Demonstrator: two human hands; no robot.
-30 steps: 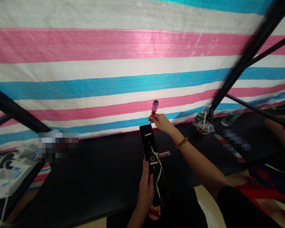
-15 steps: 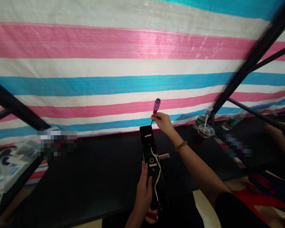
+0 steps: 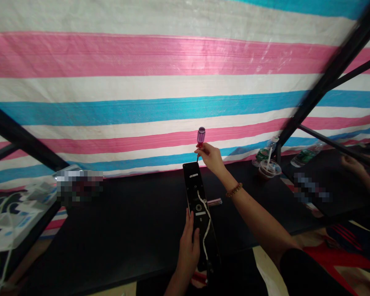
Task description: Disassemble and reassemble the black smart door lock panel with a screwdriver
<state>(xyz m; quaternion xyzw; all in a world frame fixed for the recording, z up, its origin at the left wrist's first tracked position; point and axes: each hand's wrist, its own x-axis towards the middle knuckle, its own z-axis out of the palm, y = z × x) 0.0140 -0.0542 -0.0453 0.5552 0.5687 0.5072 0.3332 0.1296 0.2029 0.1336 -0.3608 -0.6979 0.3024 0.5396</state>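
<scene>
A long black panel [image 3: 193,185] lies tilted over the table's front edge, with a white cable [image 3: 209,224] running along it. My left hand [image 3: 188,246] rests on the panel's lower left side, thumb on its face and fingers along its edge. Above the panel's top right corner, my right hand [image 3: 208,154] pinches a screwdriver [image 3: 201,135] with a purple handle and red collar. The screwdriver stands nearly upright, its tip down at that corner; whether it touches a screw is too small to tell. A small pinkish bundle [image 3: 215,202] lies right of the panel.
On the black table [image 3: 126,230], a lidded cup with a straw [image 3: 269,168] and a bottle [image 3: 262,154] stand at the right. Another bottle [image 3: 305,157] lies farther right, near another person's hand [image 3: 353,164]. White boxes and cables [image 3: 21,218] are at the left. Black frame bars cross both sides.
The screwdriver's handle has tipped slightly left, becoming more upright in my right hand. The whole view has shifted a little. My left hand stays on the panel.
</scene>
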